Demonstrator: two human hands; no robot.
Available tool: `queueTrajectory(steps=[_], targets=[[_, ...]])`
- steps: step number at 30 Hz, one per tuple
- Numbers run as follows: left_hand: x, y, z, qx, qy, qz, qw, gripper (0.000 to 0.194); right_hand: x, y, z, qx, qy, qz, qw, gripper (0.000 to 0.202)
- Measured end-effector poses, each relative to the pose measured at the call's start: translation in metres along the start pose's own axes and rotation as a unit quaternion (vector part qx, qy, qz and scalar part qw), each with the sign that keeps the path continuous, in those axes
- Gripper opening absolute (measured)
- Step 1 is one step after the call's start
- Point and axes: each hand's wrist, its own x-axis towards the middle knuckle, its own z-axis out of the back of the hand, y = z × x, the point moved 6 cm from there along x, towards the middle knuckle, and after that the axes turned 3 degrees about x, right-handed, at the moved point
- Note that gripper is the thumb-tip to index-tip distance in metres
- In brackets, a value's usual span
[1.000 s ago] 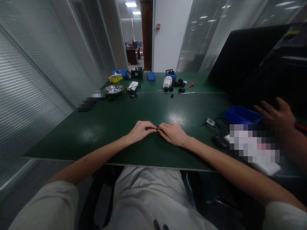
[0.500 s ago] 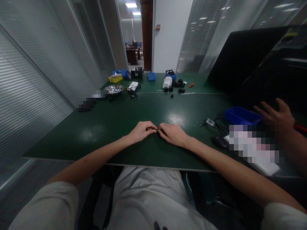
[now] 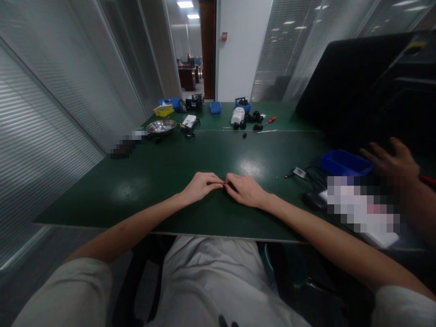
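Observation:
Just above the green tabletop [image 3: 190, 159], my left hand [image 3: 200, 187] pinches a tiny dark piece [image 3: 224, 184] between thumb and fingers. My right hand [image 3: 248, 190] meets it from the other side, its fingers curled and closed at the same spot. The fingertips almost touch and cover most of the piece, so its kind cannot be made out.
A blue tray [image 3: 345, 163], a small grey-labelled plug [image 3: 299, 172] and a black mouse [image 3: 314, 200] lie to my right, near another person's hand [image 3: 397, 159]. Farther back are a metal bowl [image 3: 161, 127], a yellow tray [image 3: 163, 111] and an orange screwdriver [image 3: 271, 120].
The fingers of my left hand have straightened and pressed closer together at the tiny piece. My right hand has hardly moved.

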Motion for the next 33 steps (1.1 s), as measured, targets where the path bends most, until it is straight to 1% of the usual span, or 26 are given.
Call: queueTrajectory(steps=[3,6,9,12,14,18,21,24,28,30,33], targets=[[-0.001,0.000,0.002,-0.015,0.004,0.006,1.000,0.022,-0.001,0.001,0.001,-0.007,0.011,0.003,1.000,0.018],[-0.001,0.005,0.009,-0.007,-0.022,0.017,1.000,0.022,-0.002,0.002,0.002,-0.012,0.012,0.006,1.000,0.017],[0.002,0.013,0.014,0.039,-0.044,0.016,0.998,0.020,-0.002,0.000,0.002,-0.010,0.010,0.007,1.000,0.017],[0.006,0.020,0.014,0.094,-0.037,0.013,0.995,0.018,-0.002,-0.002,0.001,-0.005,0.009,0.007,1.000,0.017],[0.008,0.022,0.013,0.124,-0.025,0.003,0.992,0.017,-0.002,-0.003,0.001,-0.003,0.008,0.008,1.000,0.017],[0.007,0.017,0.010,0.149,0.002,-0.027,0.988,0.022,-0.002,-0.002,0.002,0.007,0.004,0.011,1.000,0.017],[0.002,0.013,0.014,0.136,-0.015,-0.014,0.990,0.025,-0.004,-0.003,0.003,0.021,-0.008,0.018,1.000,0.017],[-0.002,0.007,0.016,0.120,-0.025,-0.006,0.992,0.029,-0.007,-0.004,0.008,0.047,-0.051,0.026,0.997,0.019],[-0.003,-0.011,0.007,0.114,0.016,-0.053,0.992,0.028,-0.012,-0.007,0.016,0.066,-0.112,0.029,0.991,0.022],[-0.003,-0.016,0.003,0.124,0.039,-0.071,0.989,0.027,-0.013,-0.008,0.018,0.065,-0.122,0.028,0.990,0.022],[-0.002,-0.015,0.003,0.138,0.051,-0.078,0.986,0.021,-0.013,-0.007,0.019,0.064,-0.124,0.032,0.990,0.022]])
